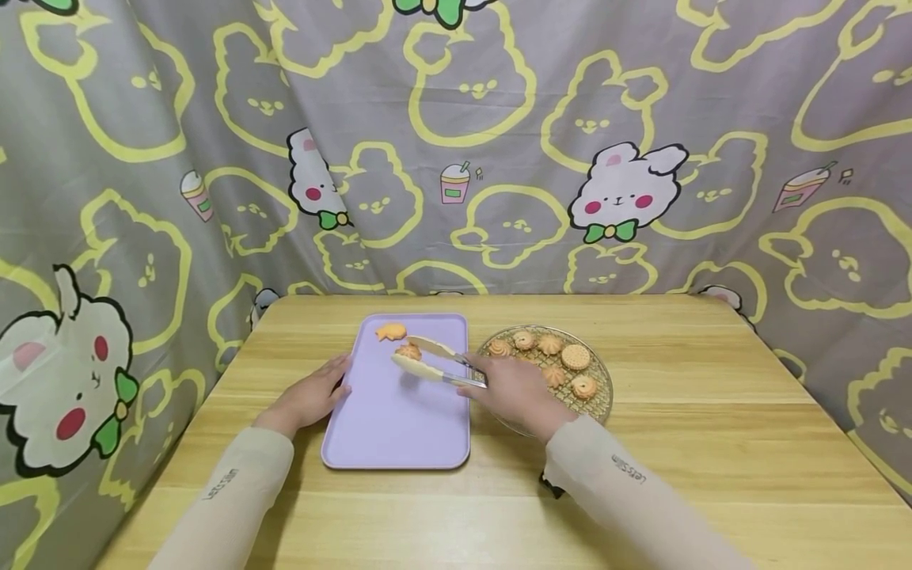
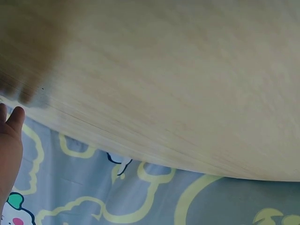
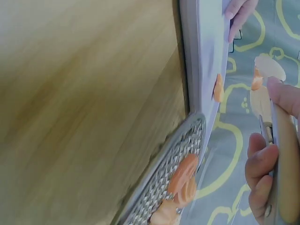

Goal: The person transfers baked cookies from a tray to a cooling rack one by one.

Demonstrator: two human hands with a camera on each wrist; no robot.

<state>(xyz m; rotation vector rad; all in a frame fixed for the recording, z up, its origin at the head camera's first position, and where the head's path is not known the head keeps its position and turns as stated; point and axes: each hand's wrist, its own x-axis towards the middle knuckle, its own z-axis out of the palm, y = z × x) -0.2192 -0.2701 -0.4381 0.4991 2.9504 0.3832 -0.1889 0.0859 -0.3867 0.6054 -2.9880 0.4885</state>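
Observation:
My right hand (image 1: 520, 392) grips a pair of tongs (image 1: 420, 369) with pale tips, held over the lilac tray (image 1: 399, 435). Between those tips is a ridged, flower-shaped cookie (image 1: 408, 351), raised above the tray with a shadow below. A fish-shaped cookie (image 1: 391, 332) lies near the tray's far left corner. My left hand (image 1: 309, 396) rests against the tray's left edge, its fingers fairly straight. In the right wrist view, fingers curl round the tongs (image 3: 287, 164), and the pinched cookie (image 3: 257, 80) shows partly. The left wrist view catches only part of the left hand (image 2: 9, 140).
Right of the tray stands a round woven metal rack (image 1: 602, 368) with several cookies, among them a round biscuit (image 1: 575, 356); my right hand covers part of it. A small black object (image 1: 551, 486) shows by the right sleeve. A patterned curtain (image 1: 499, 158) hangs behind the wooden table (image 1: 684, 443).

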